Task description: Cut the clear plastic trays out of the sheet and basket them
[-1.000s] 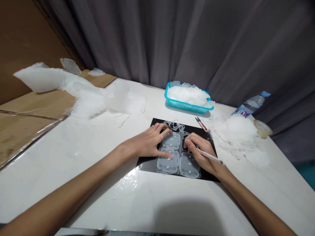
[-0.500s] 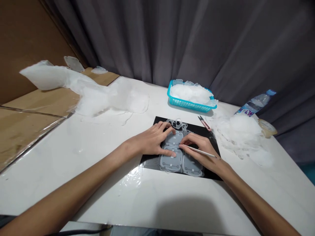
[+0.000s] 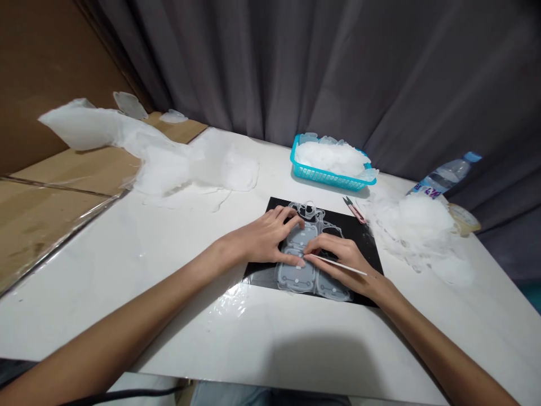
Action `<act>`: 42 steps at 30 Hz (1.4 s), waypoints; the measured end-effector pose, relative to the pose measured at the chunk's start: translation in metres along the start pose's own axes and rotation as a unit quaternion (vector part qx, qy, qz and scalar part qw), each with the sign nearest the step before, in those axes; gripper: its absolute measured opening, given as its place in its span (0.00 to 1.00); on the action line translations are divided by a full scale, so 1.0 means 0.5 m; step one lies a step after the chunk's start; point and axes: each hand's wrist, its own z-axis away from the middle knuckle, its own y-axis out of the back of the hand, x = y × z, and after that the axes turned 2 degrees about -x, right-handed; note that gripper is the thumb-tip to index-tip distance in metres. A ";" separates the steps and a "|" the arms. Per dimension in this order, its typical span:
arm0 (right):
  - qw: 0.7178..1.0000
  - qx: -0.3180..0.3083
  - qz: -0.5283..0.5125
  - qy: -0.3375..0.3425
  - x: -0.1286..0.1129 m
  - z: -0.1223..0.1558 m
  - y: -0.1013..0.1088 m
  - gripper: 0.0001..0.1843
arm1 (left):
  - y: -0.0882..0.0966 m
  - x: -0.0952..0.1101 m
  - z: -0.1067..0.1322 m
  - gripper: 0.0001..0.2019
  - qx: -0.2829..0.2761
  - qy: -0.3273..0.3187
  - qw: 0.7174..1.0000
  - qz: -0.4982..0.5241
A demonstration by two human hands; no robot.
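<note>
A translucent moulded sheet of several rounded panels lies on a black mat in the middle of the white table. My left hand presses flat on the sheet, fingers spread over its upper panels. My right hand is closed on a thin white stick, whose tip meets the sheet beside my left fingertips.
A turquoise basket heaped with clear pieces stands behind the mat. Small pink snips lie at the mat's far right corner. A pile of clear scraps, a water bottle and a tape roll are right; a plastic bag spills over cardboard at left.
My right hand has turned the stick so its tip points left and has slid toward my left fingers. The view has drifted slightly; the left hand stays pressed on the sheet.
</note>
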 end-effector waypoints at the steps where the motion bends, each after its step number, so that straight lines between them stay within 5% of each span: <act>1: 1.000 0.000 0.004 0.004 0.000 0.001 -0.001 0.06 | 0.000 0.000 0.000 0.40 -0.002 0.001 1.000 -0.004; 22: 0.980 0.020 0.152 0.131 0.022 0.013 -0.021 0.10 | -0.008 -0.009 -0.003 0.44 0.007 0.005 1.000 -0.022; 29: 0.964 0.027 0.247 0.098 0.017 0.002 -0.030 0.14 | -0.004 0.000 0.002 0.43 0.003 0.005 1.000 -0.016; 32: 0.947 0.031 0.305 0.100 0.023 0.001 -0.038 0.16 | 0.015 0.012 0.009 0.43 0.010 0.036 0.999 -0.011; 35: 0.934 0.058 0.334 0.111 0.028 -0.001 -0.044 0.15 | 0.036 0.021 0.013 0.39 0.024 0.134 0.991 -0.017; 38: 0.932 0.097 0.326 0.126 0.025 -0.003 -0.040 0.14 | 0.042 0.022 0.006 0.30 -0.017 0.206 0.974 0.090; 42: 0.937 0.130 0.304 0.115 0.021 0.000 -0.022 0.14 | 0.022 0.019 -0.016 0.28 -0.051 0.166 0.933 0.315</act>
